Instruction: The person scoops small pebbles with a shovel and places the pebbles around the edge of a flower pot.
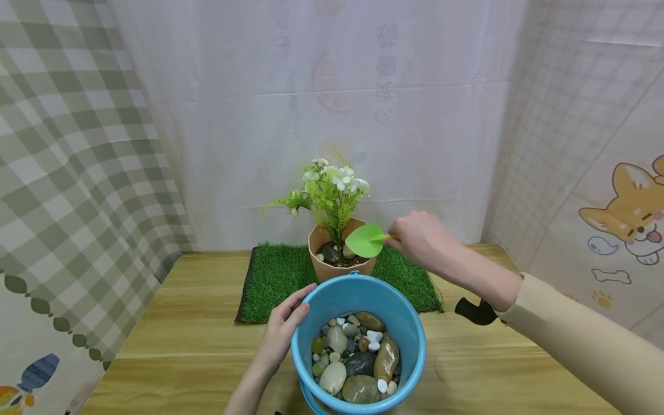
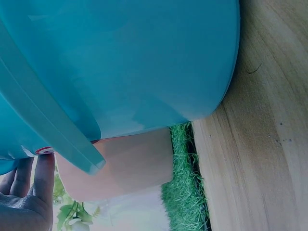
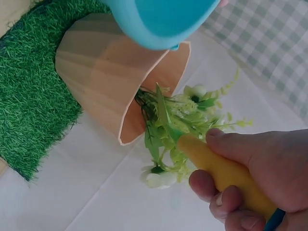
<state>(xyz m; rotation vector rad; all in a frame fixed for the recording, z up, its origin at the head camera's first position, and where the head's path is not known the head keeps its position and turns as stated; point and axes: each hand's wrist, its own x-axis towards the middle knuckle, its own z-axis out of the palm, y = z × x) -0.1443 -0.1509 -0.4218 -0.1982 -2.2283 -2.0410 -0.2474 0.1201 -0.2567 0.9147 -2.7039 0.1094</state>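
My right hand (image 1: 422, 239) grips the yellow handle (image 3: 226, 173) of a small toy shovel, its green blade (image 1: 365, 240) over the right side of a flowerpot (image 1: 342, 270). White flowers and green leaves (image 1: 334, 190) stand in that pot, with dark soil and several stones at their base. In front of it is a blue bucket (image 1: 419, 346) holding stones of mixed sizes (image 1: 361, 389). My left hand (image 1: 280, 328) rests against the bucket's left rim; its fairly straight fingers (image 2: 44, 178) touch the outer wall in the left wrist view.
Beneath the pot lies a green artificial-grass mat (image 1: 277, 276) on the wooden table (image 1: 197, 340). A black curved object (image 1: 474, 312) is to the right, below the right forearm. Patterned cloths hang around the table, a checked one (image 1: 78, 115) at left.
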